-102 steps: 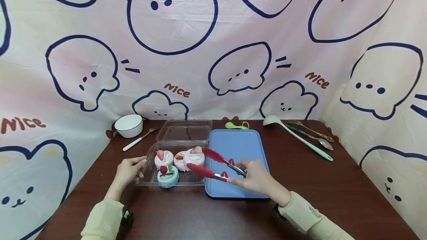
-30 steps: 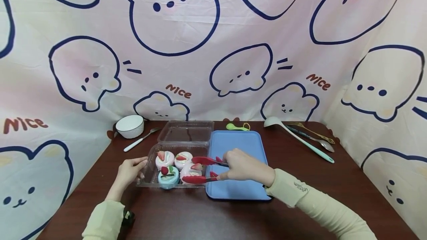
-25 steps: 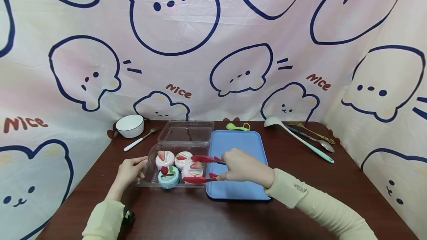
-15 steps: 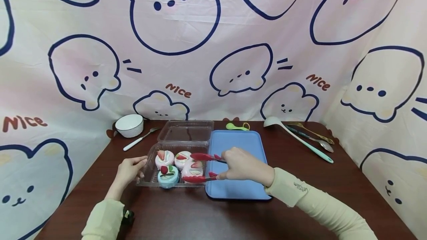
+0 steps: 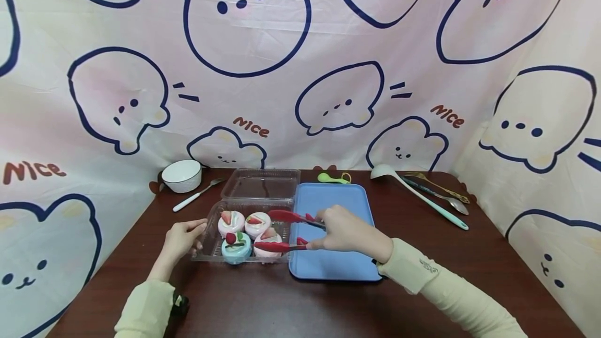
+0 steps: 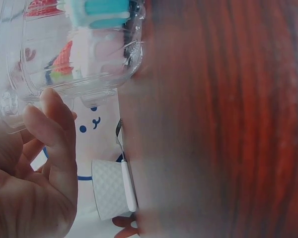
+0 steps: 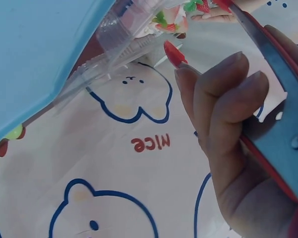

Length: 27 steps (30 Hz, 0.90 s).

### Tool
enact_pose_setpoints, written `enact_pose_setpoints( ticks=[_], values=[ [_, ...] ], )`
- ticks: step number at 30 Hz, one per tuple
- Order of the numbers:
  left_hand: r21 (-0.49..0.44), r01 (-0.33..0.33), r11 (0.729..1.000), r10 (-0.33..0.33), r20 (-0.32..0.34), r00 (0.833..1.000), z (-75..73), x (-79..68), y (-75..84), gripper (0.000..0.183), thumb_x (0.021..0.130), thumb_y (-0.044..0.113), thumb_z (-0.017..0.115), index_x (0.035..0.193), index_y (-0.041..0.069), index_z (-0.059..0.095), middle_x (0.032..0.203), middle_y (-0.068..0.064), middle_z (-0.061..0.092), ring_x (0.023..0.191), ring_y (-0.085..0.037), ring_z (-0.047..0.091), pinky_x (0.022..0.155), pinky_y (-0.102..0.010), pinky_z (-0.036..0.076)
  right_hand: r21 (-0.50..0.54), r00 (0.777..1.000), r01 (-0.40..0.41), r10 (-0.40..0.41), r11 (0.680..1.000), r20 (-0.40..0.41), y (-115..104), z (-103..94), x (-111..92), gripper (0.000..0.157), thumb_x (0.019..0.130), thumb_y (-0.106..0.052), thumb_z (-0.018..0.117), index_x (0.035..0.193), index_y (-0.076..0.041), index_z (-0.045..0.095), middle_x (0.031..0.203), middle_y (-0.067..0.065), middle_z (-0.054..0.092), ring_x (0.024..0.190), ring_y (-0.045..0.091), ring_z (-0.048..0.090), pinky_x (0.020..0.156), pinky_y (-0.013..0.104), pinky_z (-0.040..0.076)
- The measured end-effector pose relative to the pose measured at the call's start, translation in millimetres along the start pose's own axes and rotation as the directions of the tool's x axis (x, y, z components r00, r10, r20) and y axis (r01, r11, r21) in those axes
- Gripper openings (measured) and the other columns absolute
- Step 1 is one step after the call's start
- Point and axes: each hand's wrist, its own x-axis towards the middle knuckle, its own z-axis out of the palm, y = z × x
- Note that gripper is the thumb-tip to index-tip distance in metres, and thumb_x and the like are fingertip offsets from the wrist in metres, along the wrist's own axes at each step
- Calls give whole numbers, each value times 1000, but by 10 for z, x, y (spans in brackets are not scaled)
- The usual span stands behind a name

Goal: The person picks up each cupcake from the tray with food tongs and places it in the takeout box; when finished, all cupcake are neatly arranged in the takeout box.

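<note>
My left hand (image 5: 180, 239) pinches the left rim of a clear plastic clamshell box (image 5: 209, 246), its lid (image 5: 260, 184) folded open behind. Inside are a blue cake (image 5: 237, 248) topped with a strawberry and leaf, and three pink cakes with strawberry slices, one at back left (image 5: 231, 225), one at back right (image 5: 257, 225) and one at front right (image 5: 268, 249). With my right hand (image 5: 345, 231) I grip red-tipped tongs (image 5: 286, 247). Their arms are spread, and the nearer tip overlaps the front right cake in the head view.
A blue tray (image 5: 333, 267) adjoins the box on the right. Behind lie a white bowl (image 5: 181, 177), a white-handled fork (image 5: 190, 201) and a green spoon (image 5: 332, 178). To the right are a pale ladle (image 5: 422, 194), a metal spoon (image 5: 455, 203) and a gold fork (image 5: 443, 185).
The front right cake, earlier held in the tongs over the box's back right, now sits at its front right. The tongs have spread and shifted slightly upward off it. My left hand stays put.
</note>
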Motion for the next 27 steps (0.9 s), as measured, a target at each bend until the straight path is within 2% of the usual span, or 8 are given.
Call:
enact_pose_setpoints(
  ticks=[5,9,12,17,23,27],
  values=[
    [-1,0,1000,0,4,1000,8,2,-6,40,94,22,51,124,-3,52,77,-9,58,48,-12,53,45,-28,47,67,997,-15,20,998,-78,186,-6,-104,48,70,-42,75,98,-3,66,67,-4,61,49,5,45,44,22,40],
    [-1,-1,1000,1,7,1000,0,3,-13,40,94,22,51,125,-3,52,79,-10,58,49,-12,53,46,-28,48,93,978,-29,48,995,-203,443,-10,-222,53,71,-45,73,102,-3,65,59,-6,54,43,5,39,41,21,36],
    [-2,2,1000,-2,6,1000,-8,6,-25,39,94,22,51,125,-2,53,78,-9,58,48,-12,53,46,-28,48,100,949,-70,97,993,-301,673,-13,-331,58,70,-49,72,104,-2,64,55,-5,47,41,6,35,39,22,32],
    [0,0,1000,0,11,1000,-14,18,-31,40,94,23,50,125,-2,52,75,-9,57,48,-12,53,46,-28,48,112,886,-185,215,976,-411,1040,-26,-561,61,68,-53,72,102,-3,64,58,-4,48,50,10,40,42,24,34],
    [-2,4,1000,-4,12,1000,-15,25,-32,41,93,24,51,125,-3,51,74,-8,56,48,-13,53,46,-28,47,175,825,-279,329,944,-460,1438,-5,-833,59,68,-51,74,102,-4,63,47,-2,37,41,14,34,37,26,29],
    [-21,2,1000,-2,17,1000,-11,23,-38,42,93,25,51,125,-3,51,77,-9,57,49,-13,53,45,-28,47,183,789,-341,386,922,-477,1674,22,-974,61,69,-49,74,106,-1,62,47,-2,37,41,14,34,36,26,28]
  ],
)
